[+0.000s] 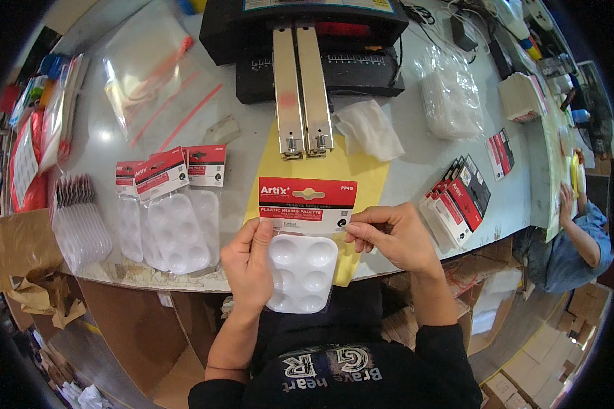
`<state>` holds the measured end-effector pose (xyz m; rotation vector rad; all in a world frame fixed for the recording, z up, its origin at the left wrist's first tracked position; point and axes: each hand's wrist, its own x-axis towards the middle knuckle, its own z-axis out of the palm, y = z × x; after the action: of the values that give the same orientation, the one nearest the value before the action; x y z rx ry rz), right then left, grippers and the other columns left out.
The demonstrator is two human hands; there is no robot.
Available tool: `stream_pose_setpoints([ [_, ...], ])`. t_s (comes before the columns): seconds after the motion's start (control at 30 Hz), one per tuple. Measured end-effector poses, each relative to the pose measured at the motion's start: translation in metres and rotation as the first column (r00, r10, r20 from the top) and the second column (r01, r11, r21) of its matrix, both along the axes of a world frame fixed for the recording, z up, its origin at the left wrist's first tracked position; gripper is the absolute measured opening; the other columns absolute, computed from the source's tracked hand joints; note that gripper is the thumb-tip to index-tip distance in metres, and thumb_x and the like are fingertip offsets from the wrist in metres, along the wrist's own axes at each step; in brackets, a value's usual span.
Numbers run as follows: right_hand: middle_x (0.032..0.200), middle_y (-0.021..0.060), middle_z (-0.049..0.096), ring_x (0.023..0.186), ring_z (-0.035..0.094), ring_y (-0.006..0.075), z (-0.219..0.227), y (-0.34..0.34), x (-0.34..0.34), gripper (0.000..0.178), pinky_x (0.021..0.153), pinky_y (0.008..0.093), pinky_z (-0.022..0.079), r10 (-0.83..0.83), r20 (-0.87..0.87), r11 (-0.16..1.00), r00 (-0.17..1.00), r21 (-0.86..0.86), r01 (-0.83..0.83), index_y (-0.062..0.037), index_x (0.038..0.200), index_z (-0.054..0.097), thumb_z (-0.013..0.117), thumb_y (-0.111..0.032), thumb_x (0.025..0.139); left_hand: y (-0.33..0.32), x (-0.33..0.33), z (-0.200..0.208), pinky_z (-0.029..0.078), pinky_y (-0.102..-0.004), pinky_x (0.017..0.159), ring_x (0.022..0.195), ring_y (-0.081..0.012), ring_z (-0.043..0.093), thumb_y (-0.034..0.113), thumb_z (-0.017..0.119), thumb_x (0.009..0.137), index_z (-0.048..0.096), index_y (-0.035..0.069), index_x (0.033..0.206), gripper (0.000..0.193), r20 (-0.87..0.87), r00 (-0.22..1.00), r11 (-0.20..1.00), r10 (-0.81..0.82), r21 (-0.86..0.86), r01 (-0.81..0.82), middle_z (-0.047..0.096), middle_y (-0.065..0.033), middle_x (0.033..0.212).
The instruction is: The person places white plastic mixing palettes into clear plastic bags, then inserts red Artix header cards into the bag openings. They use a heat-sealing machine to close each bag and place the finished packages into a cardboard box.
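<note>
A white plastic paint palette (pixel 303 274) with round wells hangs in a clear bag under a red-and-white header card (pixel 307 204), in front of my body at the table's near edge. My left hand (pixel 250 264) grips its left side, thumb on top where card and bag meet. At the card's lower right corner my right hand (pixel 401 237) is closed in a pinch on the edge. Just beyond the card are the two metal arms (pixel 299 88) of a black stapling machine (pixel 218 31). A yellow sheet (pixel 361 178) lies beneath them.
Carded palettes (pixel 179 232) are piled on the left, beside a row of bagged palettes (pixel 82 225). To the right lie header cards (pixel 465 198), with a stack of clear bags (pixel 450 95) farther back. A white cloth (pixel 370 128) rests by the machine. Another person's arm (pixel 581 228) shows far right.
</note>
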<state>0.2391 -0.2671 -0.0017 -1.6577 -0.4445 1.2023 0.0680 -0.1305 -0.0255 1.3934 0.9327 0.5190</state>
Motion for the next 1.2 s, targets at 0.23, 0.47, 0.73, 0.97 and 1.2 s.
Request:
stream_pose_setpoints([
  [0.23, 0.069, 0.0046, 0.063, 0.059, 0.057, 0.0074, -0.006, -0.008, -0.017, 0.016, 0.055, 0.0217, 0.046, -0.094, -0.176, 0.989, 0.98, 0.099, 0.113, 0.0065, 0.089, 0.063, 0.065, -0.01, 0.088, 0.002, -0.003, 0.005, 0.042, -0.0242, 0.065, 0.07, -0.0086, 0.049, 0.021, 0.05, 0.099, 0.062, -0.005, 0.093, 0.029, -0.057, 0.998, 0.997, -0.028, 0.063, 0.032, 0.06, -0.0043, 0.073],
  [0.47, 0.063, 0.0031, 0.057, 0.054, 0.051, 0.0091, -0.047, 0.054, 0.001, 0.013, 0.051, 0.0231, 0.04, -0.412, -0.286, 0.854, 0.865, 0.212, 0.476, 0.0011, 0.084, 0.062, 0.062, -0.011, 0.088, 0.032, 0.051, -0.028, 0.04, -0.0305, 0.062, 0.064, -0.019, 0.047, 0.03, 0.039, 0.102, 0.055, -0.003, 0.088, 0.039, -0.092, 0.992, 0.953, 0.089, 0.296, -0.058, 0.055, -0.0119, 0.069],
  [0.73, 0.068, 0.0043, 0.061, 0.056, 0.055, 0.0098, -0.059, 0.057, 0.008, 0.015, 0.052, 0.0237, 0.043, -0.403, -0.28, 0.849, 0.871, 0.242, 0.47, 0.0015, 0.089, 0.065, 0.062, -0.013, 0.089, 0.042, 0.055, -0.046, 0.038, -0.0326, 0.059, 0.061, -0.019, 0.046, 0.029, 0.04, 0.101, 0.05, -0.001, 0.082, 0.037, -0.096, 0.995, 0.972, 0.013, 0.236, 0.01, 0.051, -0.0119, 0.068],
  [0.97, 0.113, 0.0167, 0.064, 0.092, 0.067, 0.0237, 0.005, -0.055, 0.054, 0.058, 0.086, 0.0311, 0.05, -0.387, 0.666, 0.897, 0.638, 0.111, 0.428, 0.0016, 0.124, 0.056, 0.077, -0.021, 0.074, 0.097, -0.012, 0.024, 0.044, -0.0457, 0.08, 0.094, -0.0324, 0.061, 0.034, 0.044, 0.099, 0.058, 0.0, 0.107, 0.037, -0.449, 0.845, 0.89, 0.289, 0.452, -0.064, 0.064, -0.0168, 0.093],
  [1.2, 0.134, 0.0208, 0.051, 0.118, 0.054, 0.0347, -0.028, -0.143, 0.094, 0.099, 0.101, 0.0359, 0.038, 0.067, 0.926, 0.921, 0.371, -0.2, 0.333, 0.001, 0.136, 0.045, 0.087, -0.036, 0.055, 0.037, -0.001, -0.013, 0.042, -0.0443, 0.079, 0.091, -0.0344, 0.054, 0.023, 0.069, 0.082, 0.057, 0.003, 0.096, 0.028, -0.523, 0.851, 0.669, 0.045, 0.649, 0.363, 0.054, -0.0152, 0.098],
])
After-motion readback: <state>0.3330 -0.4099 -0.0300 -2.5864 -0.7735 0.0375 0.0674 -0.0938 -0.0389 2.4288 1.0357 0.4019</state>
